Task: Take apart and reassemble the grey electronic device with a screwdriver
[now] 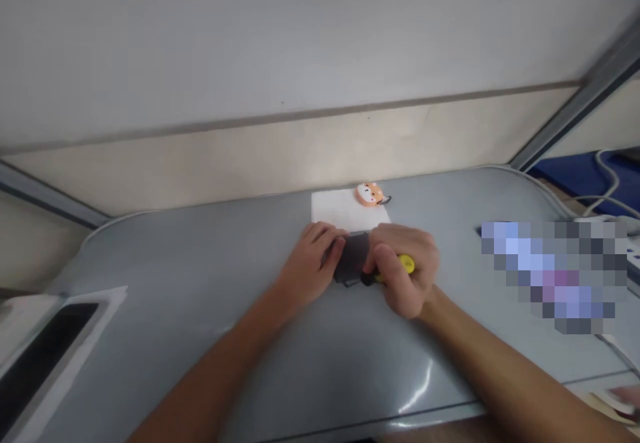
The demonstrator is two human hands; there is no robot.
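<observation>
My left hand (309, 266) rests on the grey desk (200, 309) with its fingers curled against the left side of a small dark grey box-like object (353, 259), holding it in place. My right hand (405, 276) is closed round a tool with a yellow handle (406, 265), whose dark end meets the grey object. Just behind the hands lies a white sheet or pad (345, 208) with a small orange animal-face charm (369, 194) at its far right corner.
A white-framed dark device (45, 343) lies at the desk's left edge. White cables (603, 193) and a blue surface (580, 173) are at the far right, beside a blurred-out patch. A beige partition wall (300, 143) stands behind the desk.
</observation>
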